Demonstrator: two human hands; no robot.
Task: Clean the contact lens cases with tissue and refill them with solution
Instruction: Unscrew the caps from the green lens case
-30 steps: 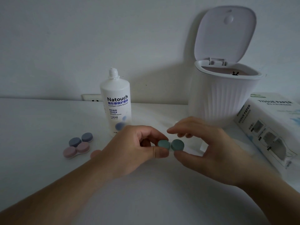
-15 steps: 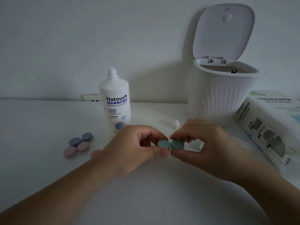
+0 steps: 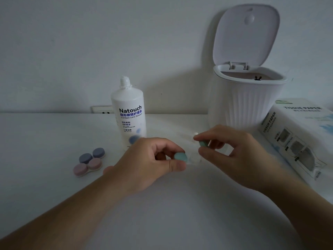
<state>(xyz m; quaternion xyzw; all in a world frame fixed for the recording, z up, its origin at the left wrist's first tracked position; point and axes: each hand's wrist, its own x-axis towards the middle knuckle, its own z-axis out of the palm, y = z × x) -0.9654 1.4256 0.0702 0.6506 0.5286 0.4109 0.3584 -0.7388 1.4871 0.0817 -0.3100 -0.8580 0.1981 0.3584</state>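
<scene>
Two hands share one small job, so everything else is parked within reach around them. Biggest is the white table (image 3: 54, 177), bare-topped and pushed against a plain pale wall, where a socket plate (image 3: 101, 109) sits just behind the table's edge; the room is dim and greyish. I have the ribbed white bin (image 3: 246, 109) at the back right with its lid propped up, presumably so used tissue can go straight in. Just beside it, at my right, the tissue paper box (image 3: 295, 134) lies angled toward me. The solution bottle (image 3: 128, 116) stands upright behind my left hand with its nozzle uncapped, ready, I judge, for refilling; a small white piece near my right fingertips may be its cap, though it is too blurred to tell. Two more cases, one purple and one pink (image 3: 89, 162), wait capped at the left, touching each other, well apart from my hands.

My left hand (image 3: 149, 161) pinches the green case (image 3: 180, 156) by its capped side, holding it just above the table so the clear well faces my other hand. My right hand (image 3: 234, 156) pinches the other green cap (image 3: 204, 143), lifted clear of that well. Cleaning seems barely begun.
</scene>
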